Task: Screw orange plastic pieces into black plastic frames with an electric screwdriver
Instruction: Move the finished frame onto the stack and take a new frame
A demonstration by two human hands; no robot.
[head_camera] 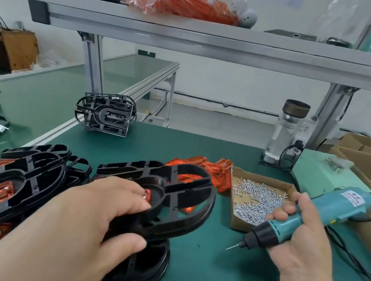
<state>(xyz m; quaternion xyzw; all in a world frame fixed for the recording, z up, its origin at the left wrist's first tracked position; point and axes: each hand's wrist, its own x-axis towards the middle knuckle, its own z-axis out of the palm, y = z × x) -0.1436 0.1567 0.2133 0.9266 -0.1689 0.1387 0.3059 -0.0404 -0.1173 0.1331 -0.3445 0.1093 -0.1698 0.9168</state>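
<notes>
Black frame is held above the mat, your left hand curled round its rim, an orange piece seated inside. Your right hand wraps the screwdriver, bit well clear. You look between screws: set it flat, then load from the screw box. The stack crowds your left.
</notes>
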